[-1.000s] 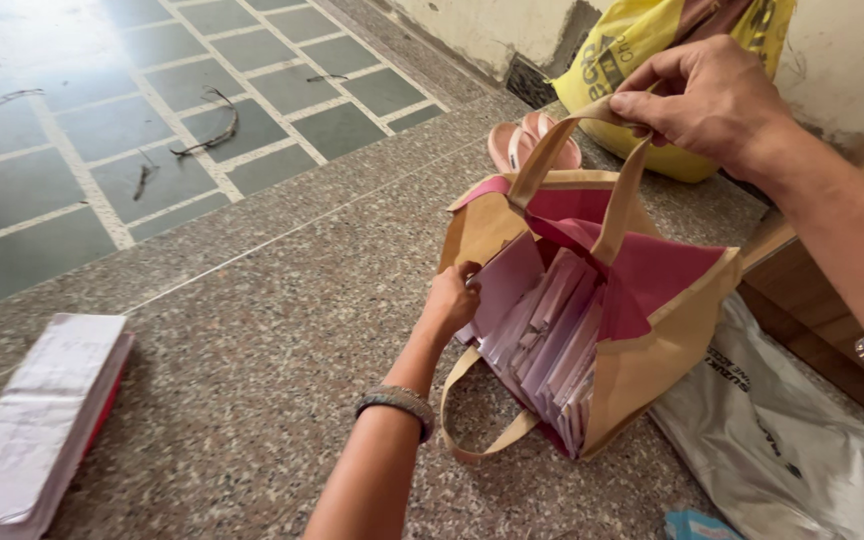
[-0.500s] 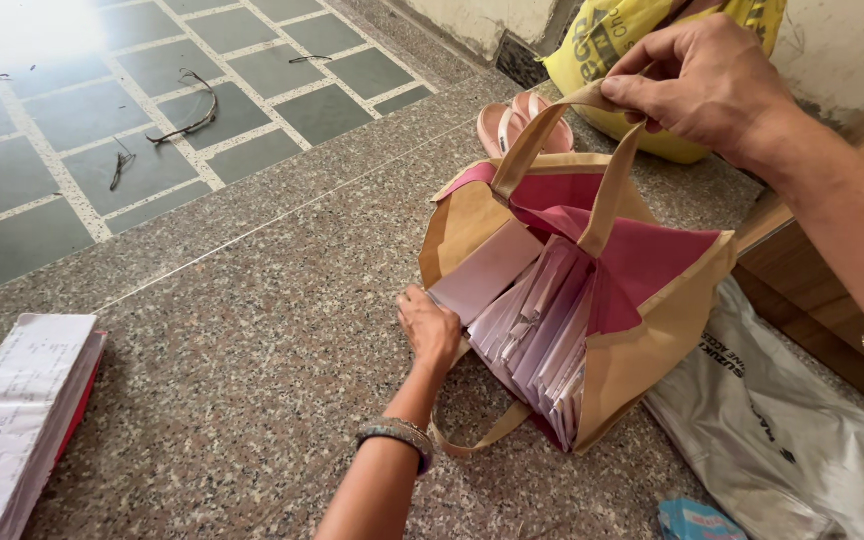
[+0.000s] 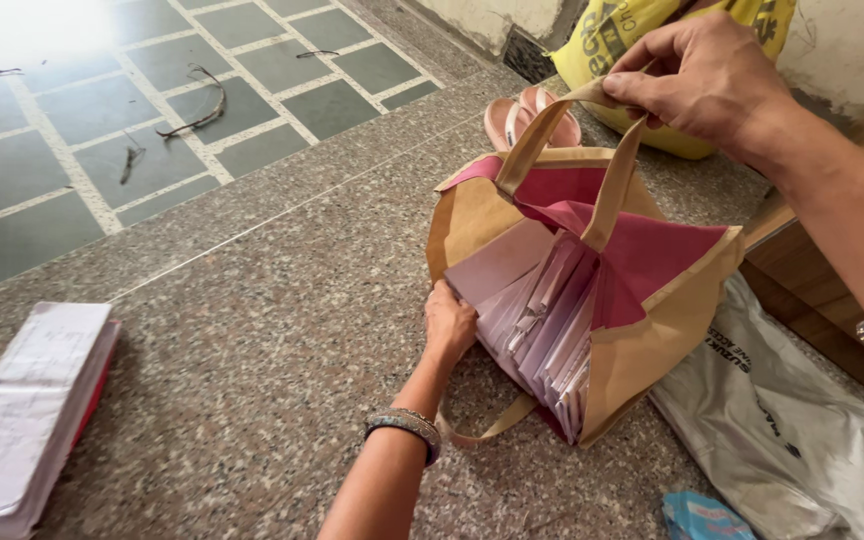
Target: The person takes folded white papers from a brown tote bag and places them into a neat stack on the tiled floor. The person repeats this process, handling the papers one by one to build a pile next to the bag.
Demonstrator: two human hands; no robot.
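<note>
The tan bag [image 3: 642,350] on the granite floor [image 3: 282,300] is held up by its handle [image 3: 592,150], pinched in the right hand [image 3: 702,85], while the paper bundles [image 3: 542,320], slanting toward one o'clock, are gripped by the nearer left hand [image 3: 449,325] at their seven-o'clock edge.

Tan bag [image 3: 642,350], pink lining; pale pink papers [image 3: 542,320]; yellow bag [image 3: 652,40]; speckled grey-brown floor [image 3: 282,330].

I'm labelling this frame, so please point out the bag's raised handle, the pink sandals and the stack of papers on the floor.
raised handle [image 3: 614,190], head view, on the strap's right leg.
pink sandals [image 3: 512,118], head view, on the near sandal's sole.
stack of papers [image 3: 27,405], head view, on the top sheet.
</note>
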